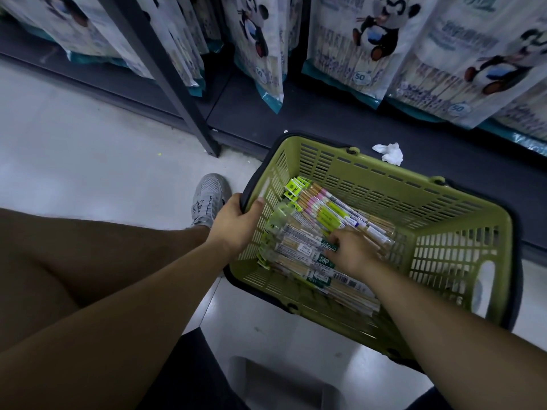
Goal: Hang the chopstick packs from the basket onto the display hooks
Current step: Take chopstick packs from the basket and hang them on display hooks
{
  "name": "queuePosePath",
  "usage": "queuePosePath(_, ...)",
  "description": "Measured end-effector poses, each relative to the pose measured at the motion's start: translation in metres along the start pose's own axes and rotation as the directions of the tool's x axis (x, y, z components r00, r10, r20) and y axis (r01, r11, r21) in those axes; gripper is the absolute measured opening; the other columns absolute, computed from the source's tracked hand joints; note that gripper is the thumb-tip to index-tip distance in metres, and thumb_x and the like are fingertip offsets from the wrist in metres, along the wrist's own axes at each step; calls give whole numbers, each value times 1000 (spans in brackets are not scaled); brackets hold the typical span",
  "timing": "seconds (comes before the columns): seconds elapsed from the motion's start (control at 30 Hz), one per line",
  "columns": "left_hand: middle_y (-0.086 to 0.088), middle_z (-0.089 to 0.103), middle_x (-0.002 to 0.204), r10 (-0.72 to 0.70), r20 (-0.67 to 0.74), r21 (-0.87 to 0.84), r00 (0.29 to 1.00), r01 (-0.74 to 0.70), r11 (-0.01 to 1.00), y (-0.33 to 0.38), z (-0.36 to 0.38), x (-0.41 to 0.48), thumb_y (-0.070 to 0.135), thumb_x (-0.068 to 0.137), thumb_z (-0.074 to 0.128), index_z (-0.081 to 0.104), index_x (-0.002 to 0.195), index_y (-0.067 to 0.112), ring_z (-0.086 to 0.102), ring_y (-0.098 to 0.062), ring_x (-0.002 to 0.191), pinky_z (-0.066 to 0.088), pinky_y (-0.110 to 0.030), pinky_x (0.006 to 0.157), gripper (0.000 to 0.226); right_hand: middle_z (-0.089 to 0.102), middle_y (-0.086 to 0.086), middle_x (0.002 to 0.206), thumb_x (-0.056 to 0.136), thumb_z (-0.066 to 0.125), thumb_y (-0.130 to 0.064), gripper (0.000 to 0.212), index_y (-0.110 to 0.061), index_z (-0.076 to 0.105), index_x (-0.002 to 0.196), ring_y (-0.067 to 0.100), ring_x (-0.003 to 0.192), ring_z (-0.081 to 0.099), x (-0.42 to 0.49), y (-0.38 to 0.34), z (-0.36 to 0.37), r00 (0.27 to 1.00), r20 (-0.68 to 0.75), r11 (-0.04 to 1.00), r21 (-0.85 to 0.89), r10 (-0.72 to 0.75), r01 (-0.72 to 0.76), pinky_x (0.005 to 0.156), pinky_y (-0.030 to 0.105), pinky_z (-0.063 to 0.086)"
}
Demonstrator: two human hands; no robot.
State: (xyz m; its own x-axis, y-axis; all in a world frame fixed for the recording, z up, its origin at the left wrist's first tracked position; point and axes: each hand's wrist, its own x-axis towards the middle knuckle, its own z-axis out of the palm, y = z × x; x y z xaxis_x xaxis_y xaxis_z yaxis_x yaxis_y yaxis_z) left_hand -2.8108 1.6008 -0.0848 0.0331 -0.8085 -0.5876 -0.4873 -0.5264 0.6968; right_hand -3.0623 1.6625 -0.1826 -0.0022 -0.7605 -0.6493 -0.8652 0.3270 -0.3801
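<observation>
A green plastic basket (438, 229) sits on the floor in front of the shelf. Inside lie several clear chopstick packs (322, 214) with green and pink labels, piled lengthwise. My left hand (236, 223) grips the basket's left rim, thumb over the edge. My right hand (352, 250) is down inside the basket on top of the packs, fingers curled onto one pack with a green label (324, 258); whether it is pinched I cannot tell. No display hooks are visible.
Large panda-printed bags (364, 45) hang above the dark bottom shelf (325, 122). A dark upright post (177, 90) stands left of the basket. A crumpled white tissue (389, 153) lies on the shelf. My grey shoe (207, 199) is next to the basket.
</observation>
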Motion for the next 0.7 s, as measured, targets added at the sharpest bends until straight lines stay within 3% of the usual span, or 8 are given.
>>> queuePosePath(0.23, -5, 75, 104, 0, 8, -5, 1000, 0, 1000, 2, 0, -1, 53, 100, 56, 62, 114, 23, 71, -28, 99, 56, -53, 97, 34, 59, 9, 135, 86, 79, -45, 62, -15, 54, 134, 29, 116, 60, -3, -4, 5, 1000, 12, 995, 94, 27, -28, 91, 44, 55)
queuePosePath(0.43, -5, 75, 103, 0, 8, -4, 1000, 0, 1000, 0, 0, 1, 53, 99, 56, 62, 109, 24, 72, -28, 98, 56, -52, 97, 31, 63, 13, 132, 89, 76, -42, 54, -12, 61, 132, 30, 113, 63, 0, -5, 9, 998, 42, 995, 92, 41, -45, 94, 41, 54)
queuePosePath(0.57, -2, 75, 100, 6, -4, 8, 1000, -6, 1000, 1, 0, 0, 54, 98, 56, 62, 110, 26, 72, -24, 95, 57, -51, 95, 31, 62, 14, 132, 93, 73, -38, 43, -11, 62, 126, 32, 114, 62, -3, -1, 8, 999, 33, 984, 179, 12, -18, 91, 39, 52)
queuePosePath(0.63, -2, 75, 100, 0, 7, 15, 1000, 0, 1000, 1, -1, 0, 54, 98, 56, 61, 108, 27, 72, -24, 94, 57, -51, 94, 29, 65, 10, 118, 95, 71, -36, 29, -16, 63, 112, 30, 105, 62, -7, 2, 4, 1000, 5, 971, 239, -7, 6, 82, 34, 48)
queuePosePath(0.7, -2, 74, 102, -15, 29, 37, 999, 14, 999, 1, -3, 1, 52, 97, 57, 58, 105, 28, 72, -24, 94, 58, -51, 94, 25, 56, -7, 88, 93, 73, -36, 20, -25, 56, 91, 19, 84, 55, -12, 5, -2, 998, -56, 965, 263, -10, 25, 66, 29, 40)
